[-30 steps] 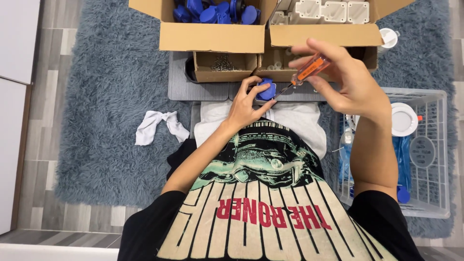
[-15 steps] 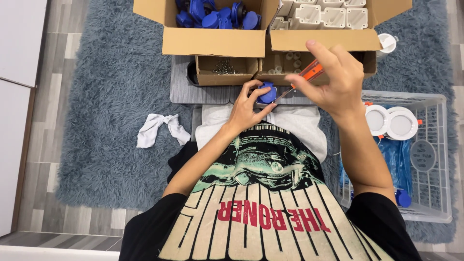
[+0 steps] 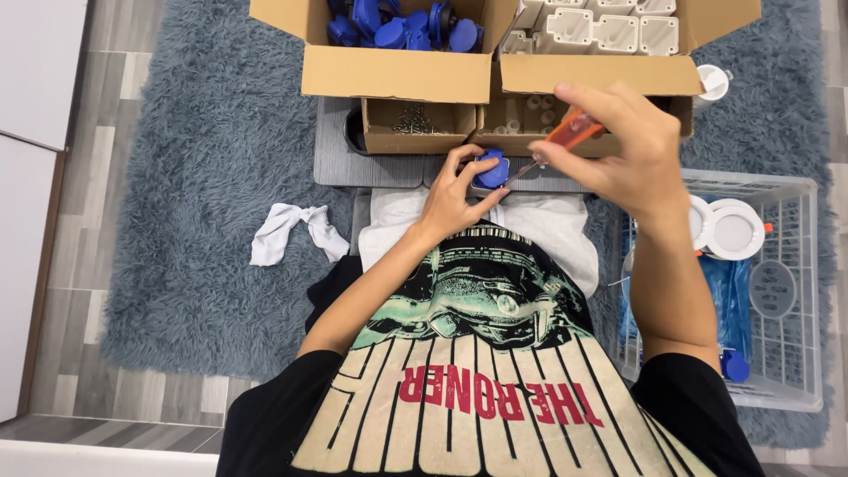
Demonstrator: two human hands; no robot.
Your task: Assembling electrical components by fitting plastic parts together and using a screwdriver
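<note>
My left hand [image 3: 452, 196] grips a small blue plastic part [image 3: 491, 168] just above my lap. My right hand [image 3: 623, 146] holds an orange-handled screwdriver [image 3: 565, 137] with its metal tip angled down to the blue part. Both hands sit in front of a small grey tray-like table [image 3: 340, 159]. Beyond them stand an open cardboard box [image 3: 393, 72] of blue parts and a second open box [image 3: 609, 75] of white housings.
A small carton of screws [image 3: 411, 124] sits under the box flaps. A white wire basket [image 3: 786, 291] on the right holds white round lamps and a blue bag. A white cloth [image 3: 291, 231] lies on the shaggy blue-grey rug [image 3: 203, 177]. A white cup [image 3: 712, 81] stands far right.
My right hand has kept the screwdriver at the blue part, shifting slightly. The view has tilted a little, so the boxes sit higher in frame.
</note>
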